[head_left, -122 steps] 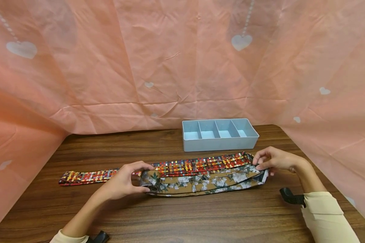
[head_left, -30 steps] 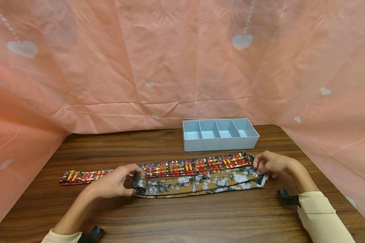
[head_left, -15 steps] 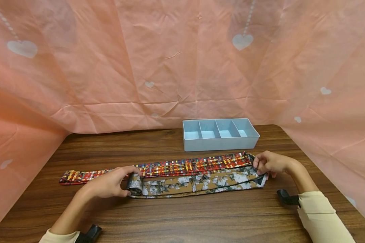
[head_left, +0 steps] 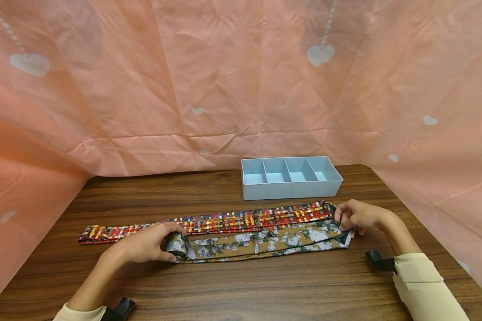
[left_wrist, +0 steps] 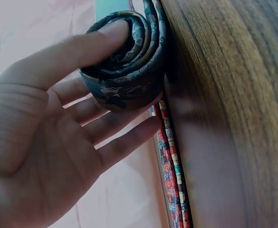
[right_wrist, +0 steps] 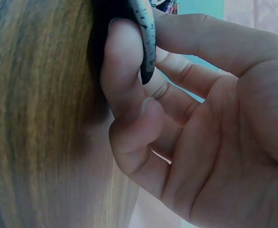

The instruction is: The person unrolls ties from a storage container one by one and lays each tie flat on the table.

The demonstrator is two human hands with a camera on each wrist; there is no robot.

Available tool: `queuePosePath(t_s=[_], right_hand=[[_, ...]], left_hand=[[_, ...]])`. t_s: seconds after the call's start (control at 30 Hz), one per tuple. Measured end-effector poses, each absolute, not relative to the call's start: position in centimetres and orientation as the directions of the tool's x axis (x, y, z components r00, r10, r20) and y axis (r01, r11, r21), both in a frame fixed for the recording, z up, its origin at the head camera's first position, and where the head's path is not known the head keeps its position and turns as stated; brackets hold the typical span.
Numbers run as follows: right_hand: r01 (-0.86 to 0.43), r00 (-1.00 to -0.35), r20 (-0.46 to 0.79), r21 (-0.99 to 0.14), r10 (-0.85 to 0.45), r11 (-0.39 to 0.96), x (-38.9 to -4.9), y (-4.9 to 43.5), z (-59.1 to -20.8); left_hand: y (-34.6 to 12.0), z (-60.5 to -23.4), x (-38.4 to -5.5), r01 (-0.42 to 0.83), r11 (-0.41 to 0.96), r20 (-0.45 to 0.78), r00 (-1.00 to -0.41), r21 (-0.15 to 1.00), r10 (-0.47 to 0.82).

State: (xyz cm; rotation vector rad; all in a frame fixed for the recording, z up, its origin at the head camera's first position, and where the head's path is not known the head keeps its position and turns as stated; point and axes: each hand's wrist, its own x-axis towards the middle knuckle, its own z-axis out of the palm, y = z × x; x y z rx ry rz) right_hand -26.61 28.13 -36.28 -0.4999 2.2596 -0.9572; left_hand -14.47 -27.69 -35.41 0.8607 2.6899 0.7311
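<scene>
A brown necktie with white flowers (head_left: 241, 245) lies lengthwise on the table, its left end wound into a roll. My left hand (head_left: 148, 243) holds that roll between thumb and fingers; in the left wrist view the coiled layers of the necktie (left_wrist: 129, 61) show, with the thumb pressed on the coil's side. At the other end my right hand (head_left: 357, 216) pinches the necktie's tip; the right wrist view shows the pale edge of the tip (right_wrist: 148, 42) between thumb and fingers. Just behind lies a second necktie with a red and yellow check pattern (head_left: 241, 220), folded flat.
A light blue box (head_left: 291, 191) with several compartments, nothing seen in them, stands behind the ties, right of centre. The wooden table (head_left: 241, 290) meets a pink cloth (head_left: 225, 89) hanging at the back and both sides.
Over the last seconds the left hand and the roll have shifted left, drawing the flowered necktie flatter. The right hand has stayed at the tip, a little lower than at first.
</scene>
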Motion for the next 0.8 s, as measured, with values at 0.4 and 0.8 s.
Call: queuePosePath(t_s=[0.4,0.8], right_hand=[[-0.112,-0.728,-0.386,-0.748,-0.566,0.655,-26.73,28.27,-36.57],[-0.095,-0.731,-0.396,-0.747,-0.556,0.658,-26.96,28.39,-36.81]], left_hand=[[-27.52,-35.31,-14.68,0.486,0.701,-0.052,-0.802,0.522,0.595],[-27.52,-35.29,-14.8,0.524,0.682,-0.007,-0.79,0.51,0.613]])
